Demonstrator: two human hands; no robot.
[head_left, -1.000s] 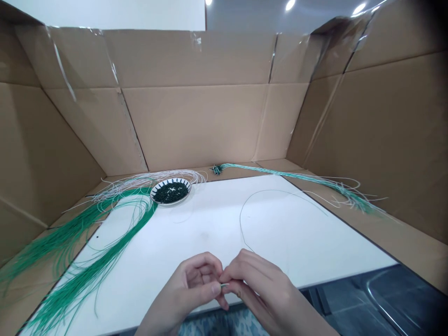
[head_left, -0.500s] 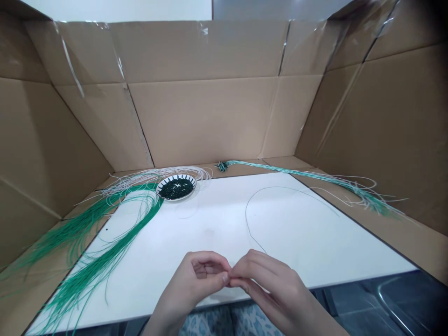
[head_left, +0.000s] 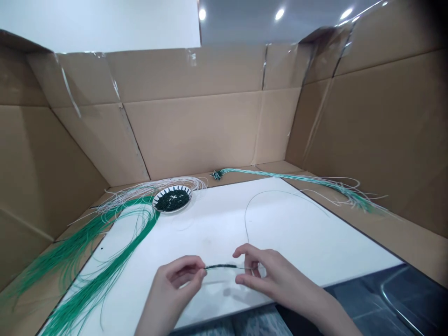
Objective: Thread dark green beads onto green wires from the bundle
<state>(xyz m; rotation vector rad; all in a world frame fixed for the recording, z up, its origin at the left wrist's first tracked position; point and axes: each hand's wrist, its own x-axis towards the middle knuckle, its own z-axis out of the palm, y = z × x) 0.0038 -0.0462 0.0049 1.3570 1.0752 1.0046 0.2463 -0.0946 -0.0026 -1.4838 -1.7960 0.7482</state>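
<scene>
My left hand [head_left: 178, 280] pinches a thin wire strung with a short row of dark green beads [head_left: 220, 266]. The wire runs across to my right hand [head_left: 269, 275], passing between its spread thumb and forefinger. No pinch shows there. A bare length of thin dark wire [head_left: 266, 192] curves in a wide loop over the white board [head_left: 217, 238] behind my right hand. Its link to the beaded wire is hidden.
A small patterned plate [head_left: 172, 199] of dark green beads stands at the board's far edge. Long green wires [head_left: 101, 266] and pale wires [head_left: 150, 186] spread left, a teal bundle [head_left: 280, 175] lies far right, and cardboard walls [head_left: 196, 135] surround the board.
My hands have moved apart from their fingertip-to-fingertip position. The beaded stretch of wire now shows between them, and my right hand has opened.
</scene>
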